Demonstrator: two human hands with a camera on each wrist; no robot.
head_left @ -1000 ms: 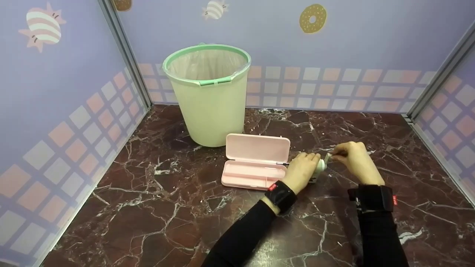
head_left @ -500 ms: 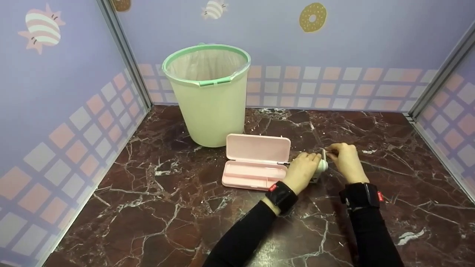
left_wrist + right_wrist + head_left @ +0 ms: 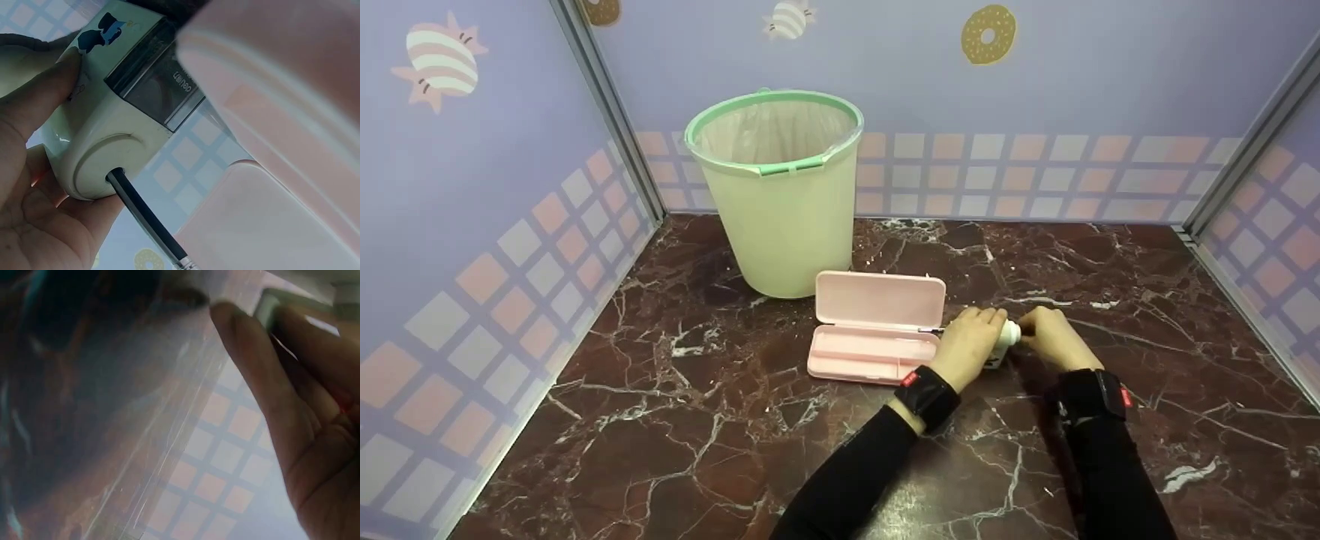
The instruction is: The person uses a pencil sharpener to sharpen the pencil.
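Observation:
My left hand [image 3: 969, 346] grips a white crank pencil sharpener [image 3: 98, 129] with a dark clear shavings drawer and a small blue picture on it. A dark pencil [image 3: 147, 216] with a silver band sticks out of the round hole in its face. At the sharpener's other end, my right hand [image 3: 1054, 339] pinches the pale crank handle [image 3: 269, 310] between thumb and fingers. The crank is mostly hidden behind these fingers in the head view. Just left of the sharpener lies an open pink pencil case [image 3: 851, 367], its lid raised.
Behind the pencil case stands a tall pale green bin [image 3: 787, 225] with a clear liner. Patterned panels [image 3: 1057, 90] close off the back and both sides of the dark marble-look table [image 3: 660, 435]. Small pale crumbs are scattered near the bin.
My right hand has shifted left and closer to the sharpener, dropping lower as the crank handle turned. My left hand and the sharpener have stayed in place.

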